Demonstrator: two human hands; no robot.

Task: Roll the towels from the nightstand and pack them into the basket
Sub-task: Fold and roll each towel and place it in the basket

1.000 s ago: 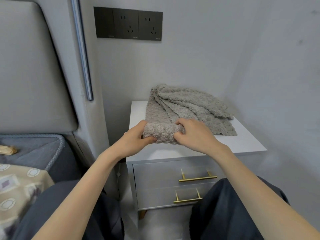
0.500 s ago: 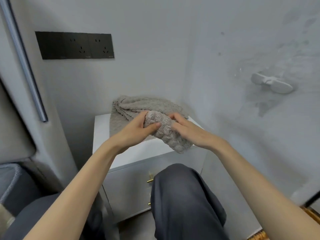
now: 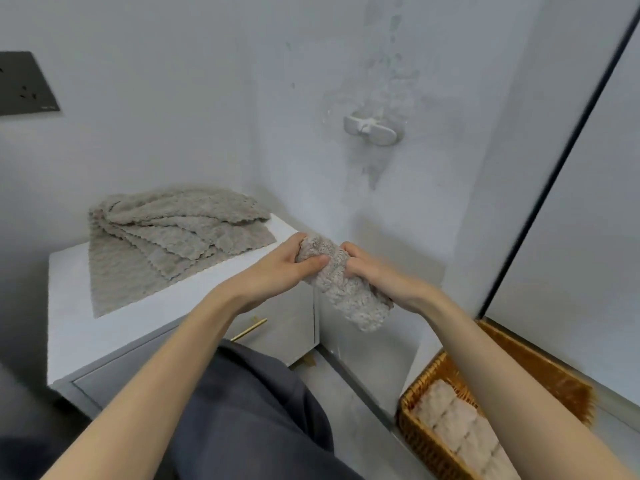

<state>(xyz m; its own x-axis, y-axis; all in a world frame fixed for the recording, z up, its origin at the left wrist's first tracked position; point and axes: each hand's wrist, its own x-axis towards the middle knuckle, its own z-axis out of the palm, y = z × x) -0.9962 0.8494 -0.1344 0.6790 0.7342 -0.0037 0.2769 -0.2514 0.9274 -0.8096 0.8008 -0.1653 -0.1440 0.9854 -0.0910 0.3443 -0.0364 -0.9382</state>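
Rolled towel [image 3: 341, 289] midair, basket [image 3: 414, 441] seemingly holding rolls [image 3: 457, 427]

We have one head view only, worn high, facing forward and down. The left hand [image 3: 277, 268] and right hand [image 3: 379, 277] sit close, mid-frame. We face a wall corner [image 3: 258, 133]: nightstand [image 3: 104, 336] left, basket [image 3: 410, 431] cut off bottom right.

Open air lies below the rolled towel [image 3: 346, 296], between the nightstand [image 3: 69, 289] side and the corner wall [image 3: 398, 254], down to the floor [image 3: 360, 431]. The wicker basket [image 3: 415, 441] stands lower right (the right forearm [image 3: 485, 358] crosses over it); packed rolls [image 3: 457, 424] fill its near-left side. A wall hook [image 3: 370, 129] juts out above.
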